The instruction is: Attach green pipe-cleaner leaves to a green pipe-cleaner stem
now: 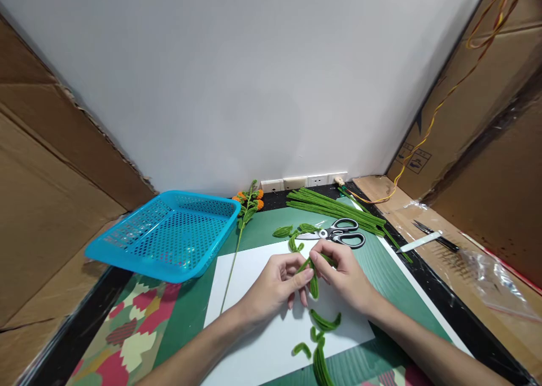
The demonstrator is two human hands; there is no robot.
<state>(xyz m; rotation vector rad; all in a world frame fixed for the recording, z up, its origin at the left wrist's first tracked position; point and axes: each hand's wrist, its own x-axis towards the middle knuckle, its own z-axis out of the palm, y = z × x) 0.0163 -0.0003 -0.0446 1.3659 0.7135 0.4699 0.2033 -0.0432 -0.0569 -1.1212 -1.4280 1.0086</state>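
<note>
Fingers of both hands meet on a green fuzzy piece (314,287), just below the centre of the frame.

The left hand (273,284) pinches the piece between thumb and fingers; the right hand (341,267) grasps it from the other side, its grip closed at the fingertips. Both are above a white sheet (254,267) on the green-topped desk (393,273). Below them, towards the bottom edge of the frame, lie a curved green piece (326,321), a small bent piece (302,349) and a larger green bunch (322,369). Scissors (337,232) lie just beyond the right hand, near a bundle of green stems (336,211) right of centre. Centre left, a blue basket (203,194) sits beside an orange-flowered stalk (248,208).
</note>
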